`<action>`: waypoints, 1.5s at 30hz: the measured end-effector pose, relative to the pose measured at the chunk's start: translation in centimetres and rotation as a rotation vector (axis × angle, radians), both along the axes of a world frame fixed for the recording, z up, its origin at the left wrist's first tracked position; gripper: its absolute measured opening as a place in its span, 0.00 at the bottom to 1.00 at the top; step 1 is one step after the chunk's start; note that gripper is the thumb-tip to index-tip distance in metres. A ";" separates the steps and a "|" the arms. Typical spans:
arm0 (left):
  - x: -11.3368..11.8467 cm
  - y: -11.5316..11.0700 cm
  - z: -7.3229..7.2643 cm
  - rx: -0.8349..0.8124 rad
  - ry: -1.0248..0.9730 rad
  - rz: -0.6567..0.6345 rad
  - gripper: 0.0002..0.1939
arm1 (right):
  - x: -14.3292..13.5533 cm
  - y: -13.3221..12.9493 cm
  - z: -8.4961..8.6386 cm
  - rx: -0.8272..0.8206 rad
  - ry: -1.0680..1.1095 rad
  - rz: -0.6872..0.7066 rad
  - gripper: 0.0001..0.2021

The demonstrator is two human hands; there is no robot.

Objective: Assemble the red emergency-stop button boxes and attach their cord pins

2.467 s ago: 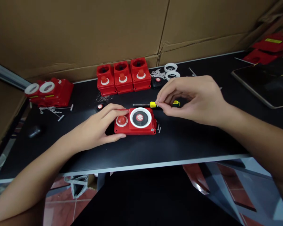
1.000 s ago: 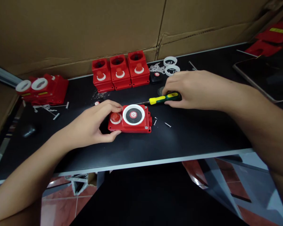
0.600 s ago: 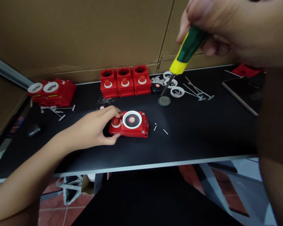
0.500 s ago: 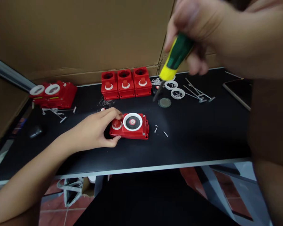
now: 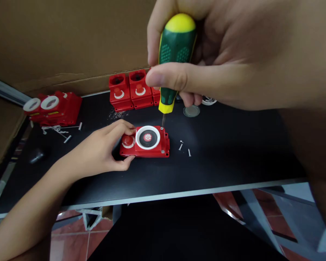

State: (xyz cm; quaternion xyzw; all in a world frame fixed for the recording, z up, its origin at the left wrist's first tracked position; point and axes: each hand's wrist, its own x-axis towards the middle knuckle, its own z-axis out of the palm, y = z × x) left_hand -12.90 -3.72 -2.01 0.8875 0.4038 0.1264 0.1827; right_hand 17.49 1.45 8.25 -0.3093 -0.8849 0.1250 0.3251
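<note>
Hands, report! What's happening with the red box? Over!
Left hand holding red box. Right hand gripping screwdriver, tip near back screw. Loose screws alongside, not blocking.

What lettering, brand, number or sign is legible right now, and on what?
No text is legible.
Yellow labels on the red boxes at left: too small to read.
Red-and-white emblem on the black disc of the held red unit: too small to make out.

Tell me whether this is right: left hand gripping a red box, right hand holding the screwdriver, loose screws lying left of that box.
Not quite: the head view shows the loose screws lying right of that red box. The rest is correct: the left hand grips the box, and the right hand holds the screwdriver.
</note>
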 end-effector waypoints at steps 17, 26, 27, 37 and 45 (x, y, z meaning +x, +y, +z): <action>-0.1 0.0 0.0 0.029 0.012 -0.001 0.19 | 0.2 0.5 -0.8 -0.033 0.004 0.066 0.17; -0.2 0.1 0.0 0.016 0.014 0.016 0.19 | 0.2 0.8 -1.2 -0.069 0.000 0.128 0.14; -0.2 0.1 0.0 0.020 0.014 0.012 0.19 | 0.2 0.9 -1.2 -0.076 0.000 0.142 0.14; -0.2 0.0 0.1 0.035 0.044 0.013 0.20 | 0.5 0.5 -1.1 -0.015 -0.036 0.113 0.15; -0.2 0.0 0.4 0.042 0.038 -0.008 0.18 | 1.0 1.0 -1.6 -0.086 -0.064 0.076 0.15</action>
